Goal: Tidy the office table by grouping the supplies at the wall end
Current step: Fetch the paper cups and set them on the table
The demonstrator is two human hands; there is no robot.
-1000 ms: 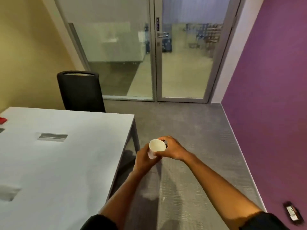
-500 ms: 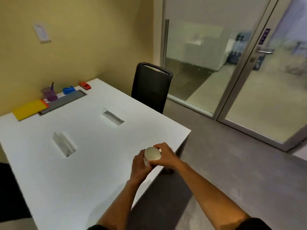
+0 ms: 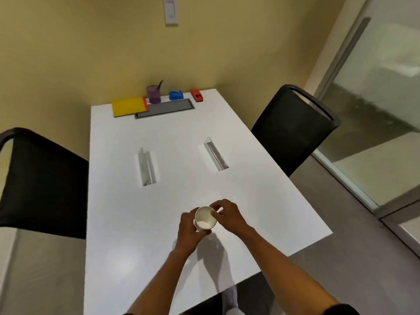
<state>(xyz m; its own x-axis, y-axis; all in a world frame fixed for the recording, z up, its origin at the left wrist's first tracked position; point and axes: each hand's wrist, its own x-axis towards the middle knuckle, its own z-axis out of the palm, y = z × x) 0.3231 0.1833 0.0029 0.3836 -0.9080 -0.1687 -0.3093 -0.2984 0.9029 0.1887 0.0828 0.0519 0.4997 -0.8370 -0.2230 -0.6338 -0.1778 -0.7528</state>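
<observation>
I see both hands over the table (image 3: 136,223), left hand (image 3: 188,230) wrapped round a white cup (image 3: 205,218), right hand (image 3: 228,215) pinching its rim, supplies (image 3: 156,102) lined up by the wall.

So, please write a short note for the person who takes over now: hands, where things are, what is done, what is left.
Left hand: wrapped around the white paper cup, held above the near end of the table.
Right hand: pinching the cup's rim.
Done: yellow folder, purple pen holder, blue item and red item already sit at the wall end.
Left: the cup is not yet placed anywhere.
</observation>
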